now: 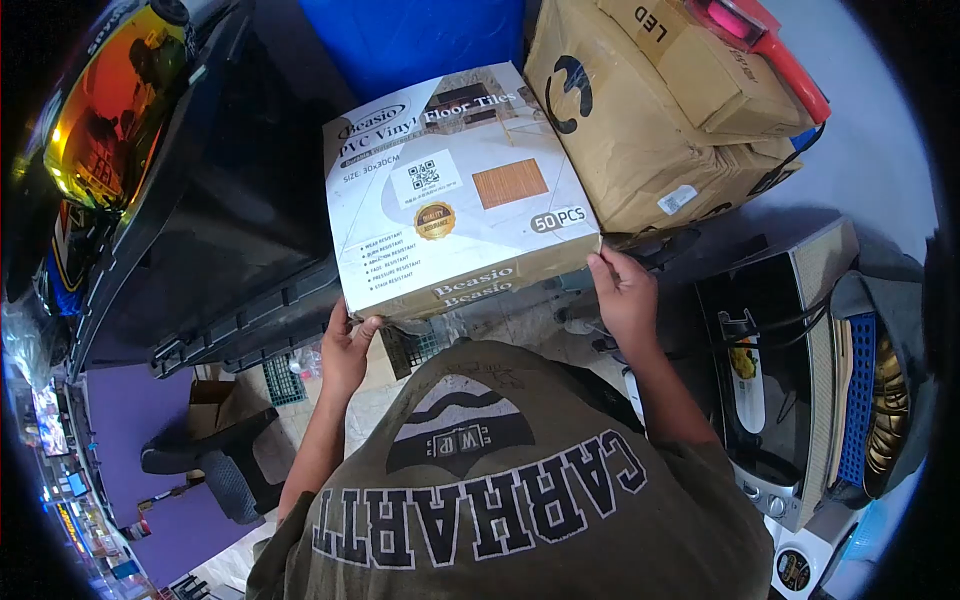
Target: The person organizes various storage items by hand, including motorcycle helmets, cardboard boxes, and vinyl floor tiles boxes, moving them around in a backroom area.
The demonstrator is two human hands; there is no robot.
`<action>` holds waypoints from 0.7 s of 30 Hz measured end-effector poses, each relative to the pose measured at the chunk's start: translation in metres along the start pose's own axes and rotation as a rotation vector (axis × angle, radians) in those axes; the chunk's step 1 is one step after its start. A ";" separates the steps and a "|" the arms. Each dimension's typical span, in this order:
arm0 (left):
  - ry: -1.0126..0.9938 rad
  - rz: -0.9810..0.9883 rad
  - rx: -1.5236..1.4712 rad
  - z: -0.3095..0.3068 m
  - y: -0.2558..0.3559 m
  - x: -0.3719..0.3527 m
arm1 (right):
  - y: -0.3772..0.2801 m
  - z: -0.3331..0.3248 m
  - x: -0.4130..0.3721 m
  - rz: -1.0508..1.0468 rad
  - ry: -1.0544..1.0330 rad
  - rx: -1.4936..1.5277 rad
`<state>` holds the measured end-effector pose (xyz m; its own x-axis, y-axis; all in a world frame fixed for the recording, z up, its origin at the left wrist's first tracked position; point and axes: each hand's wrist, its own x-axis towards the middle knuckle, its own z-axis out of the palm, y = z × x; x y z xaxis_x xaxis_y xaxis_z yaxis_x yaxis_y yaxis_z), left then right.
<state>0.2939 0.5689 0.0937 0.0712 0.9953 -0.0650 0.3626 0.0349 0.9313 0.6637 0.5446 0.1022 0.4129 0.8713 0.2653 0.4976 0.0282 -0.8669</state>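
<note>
A white box of vinyl floor tiles (395,225), printed "Beasio" and "50 PCS", lies flat in front of me with its top facing up. My left hand (346,350) grips its near left corner, thumb against the front side. At the near right corner my right hand (624,295) pinches the box edge, the other fingers curled below. The undersides of both grips are hidden. Beyond the box's far edge stands a blue container (420,38). A large brown cardboard carton (620,130) sits right beside the box.
On the carton lie a smaller box (690,60) marked LED and a red tool (785,70). Black bins (215,190) and a mirrored visor (110,130) are at left. A toaster oven (765,380) stands low right. An office chair (225,475) is lower left.
</note>
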 end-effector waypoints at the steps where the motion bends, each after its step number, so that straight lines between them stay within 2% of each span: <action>1: 0.004 0.011 0.031 -0.001 -0.001 0.000 | 0.002 0.000 0.004 0.009 -0.017 -0.003; 6: 0.024 0.008 0.117 -0.003 -0.007 0.001 | 0.010 -0.007 0.013 -0.059 -0.063 0.108; 8: 0.032 0.022 0.115 -0.003 -0.009 0.002 | 0.001 -0.009 0.011 0.201 -0.147 0.362; 12: 0.026 0.008 0.113 -0.004 -0.007 0.002 | 0.003 -0.011 0.015 0.314 -0.187 0.375; 14: 0.022 -0.004 0.134 -0.003 -0.004 0.000 | 0.001 -0.014 0.013 0.370 -0.197 0.551; 15: 0.022 -0.003 0.146 -0.003 -0.001 0.000 | -0.002 -0.016 0.013 0.373 -0.202 0.552; 17: 0.027 -0.004 0.158 -0.003 -0.002 0.001 | -0.007 -0.020 0.015 0.412 -0.240 0.371; 21: 0.031 0.018 0.173 -0.003 -0.003 0.001 | 0.008 -0.013 0.014 0.350 -0.246 0.427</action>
<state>0.2898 0.5700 0.0919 0.0515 0.9980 -0.0354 0.5160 0.0038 0.8566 0.6838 0.5504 0.1041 0.2829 0.9507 -0.1273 -0.0076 -0.1305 -0.9914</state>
